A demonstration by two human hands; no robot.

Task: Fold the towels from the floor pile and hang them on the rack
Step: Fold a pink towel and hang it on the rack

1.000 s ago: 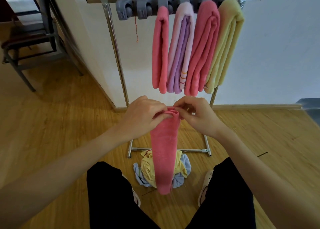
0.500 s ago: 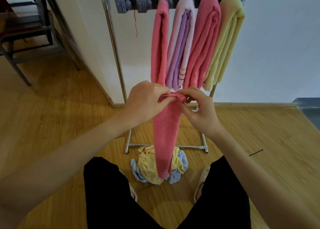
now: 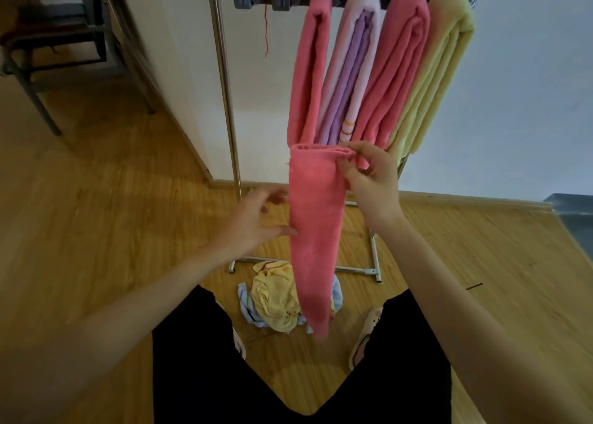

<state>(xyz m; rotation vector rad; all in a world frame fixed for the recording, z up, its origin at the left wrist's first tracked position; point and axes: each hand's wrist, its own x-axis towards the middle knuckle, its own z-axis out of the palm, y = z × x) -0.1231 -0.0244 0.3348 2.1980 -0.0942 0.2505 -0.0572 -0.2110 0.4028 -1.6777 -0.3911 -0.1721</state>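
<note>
A folded pink towel [image 3: 316,231] hangs down long and narrow in front of me. My right hand [image 3: 369,182] pinches its top right corner. My left hand [image 3: 256,221] is lower, at the towel's left edge, fingers spread and blurred, thumb tip touching the cloth. Behind stands the metal rack [image 3: 224,80] with grey clips along its top bar. Several folded towels hang from it: pink [image 3: 309,70], lilac [image 3: 349,70], pink [image 3: 394,76] and yellow [image 3: 439,76]. On the floor lies the pile [image 3: 272,301] of yellow and blue-striped towels, partly hidden by the held towel.
The rack's base bar [image 3: 353,269] lies on the wooden floor just past the pile. A dark metal chair [image 3: 54,38] stands at the far left. A white wall is behind the rack. My legs and slippers [image 3: 365,330] flank the pile.
My left hand has let go of the towel's top and dropped down to its left edge. The right hand has lifted the towel higher, toward the hung towels.
</note>
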